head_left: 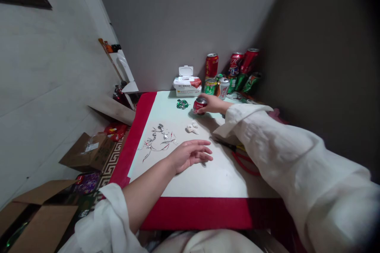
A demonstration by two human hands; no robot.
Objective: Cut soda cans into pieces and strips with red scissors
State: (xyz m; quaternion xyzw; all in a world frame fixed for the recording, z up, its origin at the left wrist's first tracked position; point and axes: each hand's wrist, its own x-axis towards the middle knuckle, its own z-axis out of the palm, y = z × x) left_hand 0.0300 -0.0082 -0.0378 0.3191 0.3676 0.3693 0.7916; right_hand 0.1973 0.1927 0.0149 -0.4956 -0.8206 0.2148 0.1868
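My right hand (212, 103) reaches across the white table top and grips a short red can (199, 106) from its right side. Its silver top faces up. My left hand (192, 155) hovers over or rests on the near middle of the table, fingers apart, holding nothing. Just beyond it lies a crumpled white wad (192, 127). Left of that are thin curled metal scraps (160, 138) with bits of red. A cluster of green and silver pieces (182, 104) sits left of the can. Under my right forearm, a tool with red handles (245, 165) is partly hidden.
A wet-wipes pack (187, 86) with its lid raised stands at the back. Right of it are several drink cans, including a tall red can (211, 65), a green can (210, 86) and a white can (223, 88). Cardboard boxes (89, 152) lie on the floor at left.
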